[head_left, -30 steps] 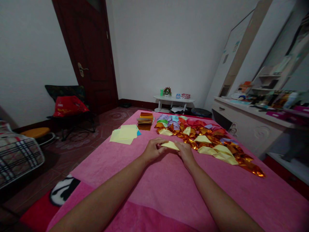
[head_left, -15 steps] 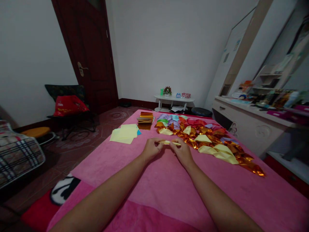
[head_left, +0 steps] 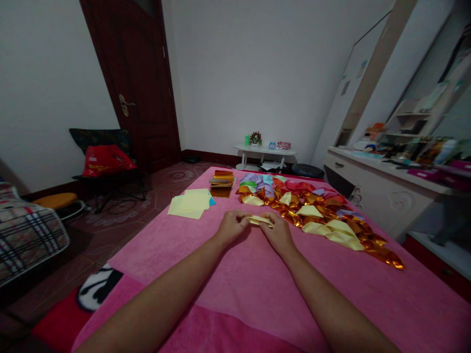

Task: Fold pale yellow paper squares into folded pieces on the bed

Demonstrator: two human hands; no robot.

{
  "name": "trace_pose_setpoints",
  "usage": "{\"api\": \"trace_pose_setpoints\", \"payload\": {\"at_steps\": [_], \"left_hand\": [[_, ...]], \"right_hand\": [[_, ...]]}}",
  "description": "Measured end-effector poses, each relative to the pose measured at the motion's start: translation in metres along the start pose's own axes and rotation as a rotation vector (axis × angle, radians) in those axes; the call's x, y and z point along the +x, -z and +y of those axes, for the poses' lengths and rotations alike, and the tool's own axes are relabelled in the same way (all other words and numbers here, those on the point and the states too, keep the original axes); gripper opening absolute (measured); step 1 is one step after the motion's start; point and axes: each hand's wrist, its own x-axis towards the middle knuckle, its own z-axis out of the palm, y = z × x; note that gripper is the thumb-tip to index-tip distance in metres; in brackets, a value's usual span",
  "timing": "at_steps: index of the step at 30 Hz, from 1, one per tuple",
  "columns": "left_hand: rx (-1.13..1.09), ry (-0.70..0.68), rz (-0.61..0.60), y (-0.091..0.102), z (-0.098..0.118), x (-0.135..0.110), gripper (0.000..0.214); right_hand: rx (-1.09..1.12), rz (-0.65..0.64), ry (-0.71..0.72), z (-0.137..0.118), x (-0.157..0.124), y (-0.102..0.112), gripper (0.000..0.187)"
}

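My left hand [head_left: 231, 227] and my right hand [head_left: 278, 231] meet over the pink blanket [head_left: 257, 289], both pinching a small folded piece of pale yellow paper [head_left: 259, 220] between their fingertips. The paper is narrow and partly hidden by my fingers. Just beyond my right hand lies a long heap of folded paper shapes [head_left: 316, 213] in gold foil, yellow, red and purple. A loose stack of flat yellow sheets [head_left: 188, 203] lies to the left of my left hand.
A small pile of gold and orange foil sheets [head_left: 222, 179] sits at the blanket's far edge. A dark chair with a red bag [head_left: 105, 162] stands left by the door. A white dresser [head_left: 382, 191] runs along the right. A low white table [head_left: 264, 152] stands by the far wall.
The yellow paper was a wider flat triangle a second ago; it is now folded narrower and my hands have drawn closer together around it.
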Motion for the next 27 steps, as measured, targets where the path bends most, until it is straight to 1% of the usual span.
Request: {"api": "trace_pose_setpoints", "payload": {"at_steps": [4, 7, 13, 16, 20, 27], "left_hand": [[0.043, -0.004, -0.012, -0.0009, -0.001, -0.0003, 0.029], [0.085, -0.001, 0.003, -0.0005, -0.0014, 0.0001, 0.028], [0.223, 0.056, 0.084, 0.0003, -0.0008, 0.0006, 0.038], [0.305, 0.082, 0.096, -0.0004, -0.0005, 0.0001, 0.033], [0.393, 0.11, 0.085, -0.0014, -0.0001, -0.0009, 0.025], [0.448, 0.078, 0.01, 0.0014, 0.0043, -0.0025, 0.044]], "right_hand": [[-0.043, 0.041, -0.041, 0.0039, -0.0007, 0.0011, 0.018], [-0.061, 0.044, -0.05, 0.0039, -0.0021, 0.0029, 0.018], [-0.052, 0.027, -0.012, 0.0002, -0.0043, 0.003, 0.026], [-0.063, 0.013, 0.018, -0.0024, -0.0052, 0.0035, 0.029], [-0.094, 0.006, 0.042, -0.0046, -0.005, 0.0048, 0.029], [-0.193, 0.026, 0.02, -0.0036, -0.0032, 0.0052, 0.025]]}}
